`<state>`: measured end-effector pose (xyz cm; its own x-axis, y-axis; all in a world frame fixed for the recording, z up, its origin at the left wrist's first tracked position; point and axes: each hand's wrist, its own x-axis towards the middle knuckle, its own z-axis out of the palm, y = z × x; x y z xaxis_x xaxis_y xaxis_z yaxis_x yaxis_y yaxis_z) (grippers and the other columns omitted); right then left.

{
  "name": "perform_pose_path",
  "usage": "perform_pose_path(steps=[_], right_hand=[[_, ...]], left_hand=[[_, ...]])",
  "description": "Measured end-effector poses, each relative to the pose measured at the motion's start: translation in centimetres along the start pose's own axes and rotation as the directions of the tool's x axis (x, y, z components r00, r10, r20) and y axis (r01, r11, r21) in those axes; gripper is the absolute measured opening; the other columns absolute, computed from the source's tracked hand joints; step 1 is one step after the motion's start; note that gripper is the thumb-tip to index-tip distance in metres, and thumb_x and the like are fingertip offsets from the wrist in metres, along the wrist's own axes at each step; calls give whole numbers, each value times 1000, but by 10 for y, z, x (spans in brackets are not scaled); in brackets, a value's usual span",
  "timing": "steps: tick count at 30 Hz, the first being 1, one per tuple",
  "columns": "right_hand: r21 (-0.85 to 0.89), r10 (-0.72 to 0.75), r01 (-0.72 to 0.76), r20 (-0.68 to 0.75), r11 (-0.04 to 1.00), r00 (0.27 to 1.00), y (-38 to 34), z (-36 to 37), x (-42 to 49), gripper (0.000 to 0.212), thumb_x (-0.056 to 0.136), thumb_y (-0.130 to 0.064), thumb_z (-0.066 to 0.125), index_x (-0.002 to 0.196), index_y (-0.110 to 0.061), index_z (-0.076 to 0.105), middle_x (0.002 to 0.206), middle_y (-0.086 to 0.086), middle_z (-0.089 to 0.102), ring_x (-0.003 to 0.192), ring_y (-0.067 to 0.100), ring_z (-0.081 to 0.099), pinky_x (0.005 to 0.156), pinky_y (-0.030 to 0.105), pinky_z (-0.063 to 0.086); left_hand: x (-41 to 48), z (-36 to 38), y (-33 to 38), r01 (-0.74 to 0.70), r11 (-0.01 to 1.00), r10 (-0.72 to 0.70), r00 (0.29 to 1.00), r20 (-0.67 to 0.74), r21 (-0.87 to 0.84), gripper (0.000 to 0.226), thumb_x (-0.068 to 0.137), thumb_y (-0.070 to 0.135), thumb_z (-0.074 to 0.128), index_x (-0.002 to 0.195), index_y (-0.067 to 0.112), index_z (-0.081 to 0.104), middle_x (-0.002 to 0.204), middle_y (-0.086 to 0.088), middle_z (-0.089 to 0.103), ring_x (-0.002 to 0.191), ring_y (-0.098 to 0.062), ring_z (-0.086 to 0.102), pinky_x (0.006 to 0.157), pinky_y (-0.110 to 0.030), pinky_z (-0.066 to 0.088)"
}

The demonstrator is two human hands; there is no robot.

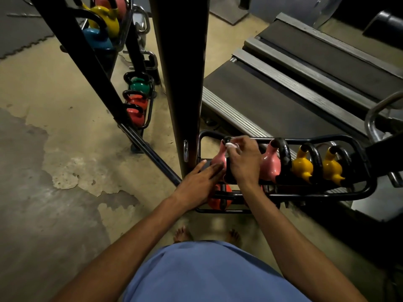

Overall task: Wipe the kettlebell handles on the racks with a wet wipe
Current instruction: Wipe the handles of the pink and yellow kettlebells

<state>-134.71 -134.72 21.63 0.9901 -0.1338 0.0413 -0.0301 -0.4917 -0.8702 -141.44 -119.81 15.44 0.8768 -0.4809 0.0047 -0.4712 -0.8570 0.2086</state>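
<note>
White wet wipe [232, 146], a small wad, sits on top of the black handle [226, 139] of the leftmost pink kettlebell [218, 161], which is at the left end of the rack [327, 194], upper tier. R hand [244, 159] has its fingers curled, w/ the fingertips pinching the wipe and pressing it on the handle. Most of the handle is hidden under that hand. L hand [200, 182] lies w/ fingers straight & together against the near-left side of the same bell, gripping nothing. Both forearms reach fwd from the bottom of the view. To the right along the same tier: a second pink kettlebell [270, 164] just beside the R hand, then two yellow kettlebells [302, 166], all w/ black handles, standing in a row inside the black tube rail. On the tier below, partly hidden by the L wrist, is an orange-red kettlebell [219, 199]. A thick black post [181, 73] rises just left of the rack, nearly touching its end. Further back left, beyond the post, are a green kettlebell [139, 86] and red ones below it. At the top edge are a yellow kettlebell [106, 18] & a blue kettlebell [98, 40]. Right of the post, behind the rack, two treadmill belts [283, 94] lie side by side w/ grey side rails. The floor [54, 105] is tan, w/ worn grey patches at left. At the bottom are a blue shirt [207, 273] and bare toes [182, 234], blurred.
</note>
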Motion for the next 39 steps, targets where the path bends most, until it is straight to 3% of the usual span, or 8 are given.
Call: perform_pose_path(steps=[4, 8, 13, 20, 24, 31, 36, 39], right_hand=[[-484, -486, 568, 297, 665, 822, 5, 0, -8, 13, 89, -17, 67, 101, -12, 68, 117, 6, 57, 107, 20, 45, 80, 28, 44], [-521, -532, 673, 416, 526, 738, 20, -19, -37, 19, 90, -22, 68, 106, -13, 71, 121, 7, 61, 113, 26, 50, 91, 39, 47], [-66, -159, 158, -17, 985, 987, 20, -25, -61, 14, 97, -19, 70, 110, -15, 68, 111, -3, 65, 102, 8, 63, 83, 22, 53], [501, 460, -506, 222, 703, 860, 13, -15, -10, 11, 99, -20, 66, 102, -10, 70, 86, 6, 73, 78, 19, 70, 64, 29, 58], [5, -63, 63, 79, 998, 995, 6, -4, 23, 11, 90, -28, 75, 94, -18, 72, 99, -1, 69, 93, 13, 65, 80, 29, 54], [-530, -527, 778, 579, 337, 623, -3, -15, 14, 15, 83, -19, 75, 94, -10, 71, 112, 11, 57, 99, 27, 49, 74, 38, 49], [-398, -458, 513, 232, 760, 858, 14, -29, -45, 12, 90, -17, 72, 99, -12, 67, 114, 4, 57, 99, 15, 55, 73, 25, 49], [-84, -47, 46, -16, 995, 999, 16, -24, -62, 7, 96, -20, 69, 103, -21, 66, 101, -6, 66, 89, 6, 64, 75, 23, 52]], left_hand=[[-1, 1, -3, -56, 998, 56, 998, -12, -28, 75, 97, 23, 58, 163, 23, 23, 171, -5, 19, 155, -21, 25, 130, -47, 4], [-1, -2, 1, -31, 999, 31, 999, -19, -8, 64, 97, 21, 58, 157, 19, 39, 168, -4, 26, 157, -16, 19, 129, -41, -4], [-2, 3, 1, -1, 998, 2, 1000, -8, 70, 72, 98, 29, 56, 161, 14, 28, 167, -8, 31, 157, -20, 22, 130, -45, 7], [-2, 2, -1, -37, 995, 38, 999, -8, 93, 67, 102, 35, 47, 162, 13, 25, 167, -9, 30, 156, -20, 23, 128, -43, 6], [1, 5, -5, -32, 999, 31, 999, 14, 31, 73, 102, 31, 50, 165, 17, 16, 171, -8, 19, 158, -21, 18, 129, -46, 8], [0, 5, -5, -55, 998, 55, 997, 46, 15, 72, 105, 29, 48, 165, 24, 8, 174, -2, 0, 159, -20, 2, 130, -45, -1], [1, 3, -2, -25, 1000, 25, 1000, 2, -3, 68, 98, 24, 57, 160, 19, 32, 167, -5, 30, 156, -18, 22, 130, -43, 6], [1, 4, -3, -38, 999, 38, 999, -1, 33, 66, 97, 31, 55, 158, 12, 36, 164, -10, 35, 155, -21, 26, 130, -44, 11]])
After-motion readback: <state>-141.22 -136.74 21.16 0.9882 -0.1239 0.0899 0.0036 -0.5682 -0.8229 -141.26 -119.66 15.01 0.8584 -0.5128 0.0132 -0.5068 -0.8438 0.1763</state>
